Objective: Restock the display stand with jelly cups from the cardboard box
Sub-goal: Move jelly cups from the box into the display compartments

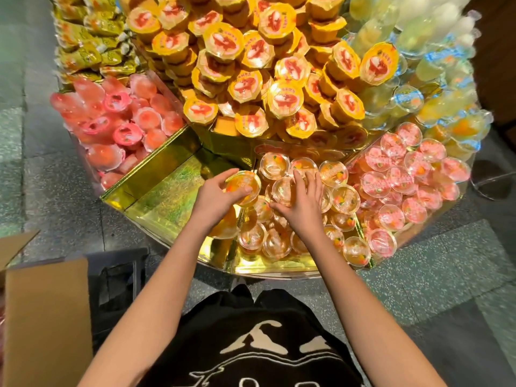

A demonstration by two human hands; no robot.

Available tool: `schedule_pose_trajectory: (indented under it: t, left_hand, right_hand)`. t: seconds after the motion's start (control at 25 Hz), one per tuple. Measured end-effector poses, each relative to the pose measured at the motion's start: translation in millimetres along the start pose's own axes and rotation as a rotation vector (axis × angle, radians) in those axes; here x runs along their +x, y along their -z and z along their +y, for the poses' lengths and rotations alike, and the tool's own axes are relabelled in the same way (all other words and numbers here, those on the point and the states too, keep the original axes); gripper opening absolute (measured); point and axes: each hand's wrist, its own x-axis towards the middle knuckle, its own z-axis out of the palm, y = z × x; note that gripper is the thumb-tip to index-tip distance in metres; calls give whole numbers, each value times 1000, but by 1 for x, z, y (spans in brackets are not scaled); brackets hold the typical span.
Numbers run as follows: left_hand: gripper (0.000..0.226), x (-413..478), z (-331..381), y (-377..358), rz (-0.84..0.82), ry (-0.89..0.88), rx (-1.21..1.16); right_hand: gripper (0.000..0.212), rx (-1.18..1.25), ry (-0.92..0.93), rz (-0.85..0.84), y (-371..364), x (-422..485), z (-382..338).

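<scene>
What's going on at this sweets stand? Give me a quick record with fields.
left hand: grips one orange jelly cup
right hand: rests, fingers spread, on piled orange jelly cups
display stand: gold compartments, yellow-lidded cups stacked above
right compartment: pink-lidded cups
cardboard box: open, lower left

One display stand, one cardboard box, a left hand and right hand, countless jelly cups.

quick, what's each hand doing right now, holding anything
left hand: grips one orange jelly cup.
right hand: open, fingers spread, resting on the piled cups in the stand.
</scene>
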Motion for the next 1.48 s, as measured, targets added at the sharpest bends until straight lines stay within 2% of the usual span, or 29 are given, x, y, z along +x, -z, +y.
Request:
schedule_pose_trajectory:
  t: [0.08,0.2,0.32,0.52,0.64,0.68,0.8,1.0,1.2,1.36,1.48]
  left_hand:
    - [63,0,0,-1,-81,-29,41]
    - [61,-3,4,-6,-260,-96,70]
    - [60,-7,10,-14,-380,-135,64]
    - [49,-13,16,-33,-489,-120,57]
    - [21,-15,18,-45,-403,-97,62]
    - [19,-14,19,-49,-352,-128,82]
    - [34,-13,22,-63,-220,-174,125]
    - [36,-19,26,-82,-124,-162,142]
    - [36,-28,30,-99,-152,-88,23]
    - [23,-35,35,-112,-153,-31,65]
    - [29,-37,33,-120,-79,-56,143]
  right_hand:
    - [92,202,49,-42,16,-15,-4]
    - [91,430,89,-232,35,-36,-14]
    - [99,474,63,-320,41,-45,-20]
    - [93,493,-11,-278,46,-60,-13]
    - [92,539,-112,-209,51,-70,0]
    - [90,560,-160,-162,52,-75,7]
    - [90,587,-337,-13,56,-88,36]
    - [95,507,-550,112,64,-91,88]
    - [93,469,-520,43,70,-84,116]
    - [94,449,-487,-8,73,-77,126]
    - [96,437,-449,-25,74,-73,132]
